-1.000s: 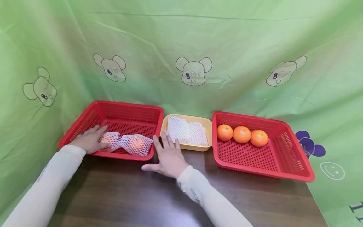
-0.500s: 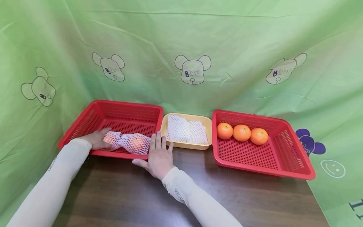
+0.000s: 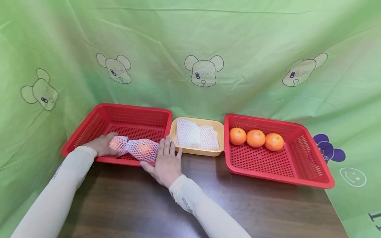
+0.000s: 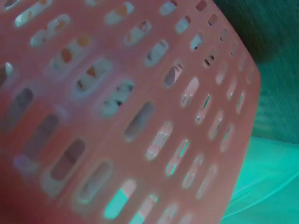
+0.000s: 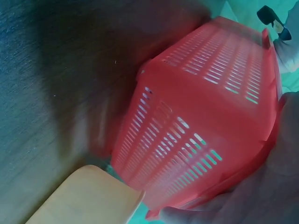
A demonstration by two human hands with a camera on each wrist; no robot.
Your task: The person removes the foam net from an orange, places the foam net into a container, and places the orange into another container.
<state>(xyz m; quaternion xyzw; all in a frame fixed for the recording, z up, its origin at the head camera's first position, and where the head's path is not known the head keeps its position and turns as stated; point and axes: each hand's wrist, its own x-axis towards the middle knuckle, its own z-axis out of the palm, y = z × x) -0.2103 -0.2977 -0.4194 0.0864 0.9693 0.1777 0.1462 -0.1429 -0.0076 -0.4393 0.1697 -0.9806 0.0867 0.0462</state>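
In the left red basket (image 3: 137, 108) lie two oranges in white foam nets, a left netted orange (image 3: 118, 145) and a right netted orange (image 3: 145, 149), side by side along the near wall. My left hand (image 3: 99, 145) reaches over the near-left rim, with its fingertips against the left netted orange. My right hand (image 3: 167, 165) rests on the basket's near-right corner, fingers straight, thumb out over the near rim by the right netted orange. The right wrist view shows this hand (image 5: 252, 200) along the basket rim. In the left wrist view the slotted basket wall (image 4: 117, 154) hides the left hand.
A yellow tray (image 3: 205, 152) with white foam nets (image 3: 189, 134) stands between the baskets. The right red basket (image 3: 268, 180) holds three bare oranges (image 3: 255, 138) along its far-left part. A green printed curtain (image 3: 160, 36) hangs behind and beside the brown table (image 3: 143, 205).
My right hand has moved left, from the tray's near edge to the left basket's corner. My left hand has shifted slightly right, closer against the left netted orange. The last half second shows little motion.
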